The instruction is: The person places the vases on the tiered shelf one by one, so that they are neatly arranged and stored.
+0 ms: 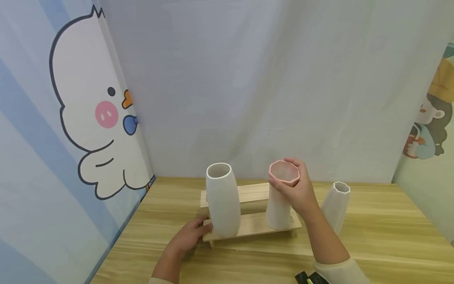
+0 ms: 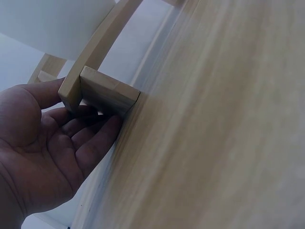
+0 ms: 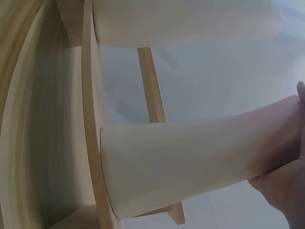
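Note:
A two-step wooden stand holds two vases on its lower step. At its left end my left hand grips the step, thumb above and fingers under the board beside the leg. Close to that hand stands a tall white rounded vase. Toward the right end of the step is a vase with a pink rim and a pale lower body. My right hand holds this pink-rimmed vase near its top, thumb in front and fingers behind. Its base meets the step in the right wrist view.
A slim white vase with a faceted rim stands on the wooden table right of the stand, partly behind my right forearm. A small black object lies at the front edge of the view. A pale curtain hangs behind the table.

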Action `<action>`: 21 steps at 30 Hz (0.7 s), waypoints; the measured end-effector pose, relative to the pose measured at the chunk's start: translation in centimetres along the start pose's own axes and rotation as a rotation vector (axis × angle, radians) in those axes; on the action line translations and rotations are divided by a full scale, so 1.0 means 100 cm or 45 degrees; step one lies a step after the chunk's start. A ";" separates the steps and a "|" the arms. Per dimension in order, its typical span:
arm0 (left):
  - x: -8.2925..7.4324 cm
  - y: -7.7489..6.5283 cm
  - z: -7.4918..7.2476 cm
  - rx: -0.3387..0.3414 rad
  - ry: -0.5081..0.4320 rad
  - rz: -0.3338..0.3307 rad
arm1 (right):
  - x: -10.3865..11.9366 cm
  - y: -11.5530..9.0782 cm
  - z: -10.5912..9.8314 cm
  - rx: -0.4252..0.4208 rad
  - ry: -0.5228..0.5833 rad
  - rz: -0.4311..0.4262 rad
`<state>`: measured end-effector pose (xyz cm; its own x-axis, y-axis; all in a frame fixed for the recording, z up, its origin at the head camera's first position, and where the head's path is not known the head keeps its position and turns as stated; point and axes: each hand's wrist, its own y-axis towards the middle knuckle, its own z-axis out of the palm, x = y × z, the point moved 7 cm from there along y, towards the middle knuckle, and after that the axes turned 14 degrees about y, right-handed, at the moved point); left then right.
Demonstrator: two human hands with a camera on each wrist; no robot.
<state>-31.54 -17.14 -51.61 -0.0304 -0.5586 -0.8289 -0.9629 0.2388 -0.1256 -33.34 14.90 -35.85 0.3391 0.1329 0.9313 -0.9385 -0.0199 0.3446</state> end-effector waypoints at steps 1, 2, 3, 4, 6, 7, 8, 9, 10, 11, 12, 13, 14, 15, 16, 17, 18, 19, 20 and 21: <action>0.000 0.000 0.000 -0.003 0.002 -0.003 | 0.000 0.000 0.000 0.002 0.004 -0.004; 0.000 -0.001 -0.001 -0.006 0.003 -0.004 | -0.001 0.000 0.001 0.005 0.006 -0.007; 0.000 -0.001 -0.001 -0.007 0.003 -0.005 | -0.001 0.001 0.001 0.006 0.008 -0.008; 0.000 -0.001 -0.001 -0.008 0.003 -0.003 | -0.002 0.001 0.001 0.006 0.008 -0.010; 0.000 -0.002 -0.001 -0.012 0.006 0.003 | -0.003 0.001 0.001 0.002 0.007 -0.009; -0.001 -0.002 -0.001 -0.014 0.007 0.007 | -0.003 0.001 0.001 0.001 0.006 -0.009; -0.001 -0.002 -0.001 -0.017 0.005 0.010 | -0.004 0.000 0.000 0.000 0.005 -0.007; -0.001 -0.003 -0.001 -0.020 0.008 0.011 | -0.004 0.000 0.000 -0.003 0.002 -0.004; -0.001 -0.003 -0.001 -0.020 0.012 0.015 | -0.004 0.000 0.000 -0.004 -0.002 -0.003; -0.001 -0.003 -0.001 -0.021 0.012 0.016 | -0.005 0.000 -0.001 -0.005 -0.005 -0.001; -0.001 -0.003 0.000 -0.023 0.013 0.017 | -0.005 0.000 -0.001 -0.005 -0.007 0.000; -0.002 -0.003 0.000 -0.022 0.012 0.019 | -0.005 0.000 -0.001 -0.005 -0.009 -0.001; -0.001 -0.002 0.000 -0.018 0.015 0.019 | -0.005 0.000 -0.002 -0.004 -0.010 -0.003; -0.001 -0.002 0.000 -0.017 0.023 0.018 | -0.004 0.000 -0.002 -0.004 -0.011 -0.006; -0.001 -0.002 0.000 -0.015 0.026 0.017 | -0.004 0.001 -0.002 -0.004 -0.011 -0.009; -0.001 -0.002 0.000 -0.016 0.029 0.016 | -0.004 0.001 -0.001 -0.004 -0.011 -0.013; 0.000 -0.001 0.000 -0.014 0.036 0.014 | -0.004 0.001 -0.001 -0.004 -0.011 -0.017; -0.001 -0.001 -0.001 -0.010 0.040 0.012 | -0.004 0.001 -0.001 -0.004 -0.010 -0.021; 0.000 -0.001 -0.001 -0.008 0.044 0.009 | -0.004 0.001 -0.001 -0.005 -0.011 -0.022; -0.001 -0.001 -0.001 -0.011 0.047 0.008 | -0.004 0.001 -0.001 -0.007 -0.013 -0.023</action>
<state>-31.44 -17.19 -51.48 -0.0464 -0.5863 -0.8088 -0.9649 0.2357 -0.1155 -33.58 14.91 -36.14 0.3569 0.1232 0.9260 -0.9325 -0.0123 0.3610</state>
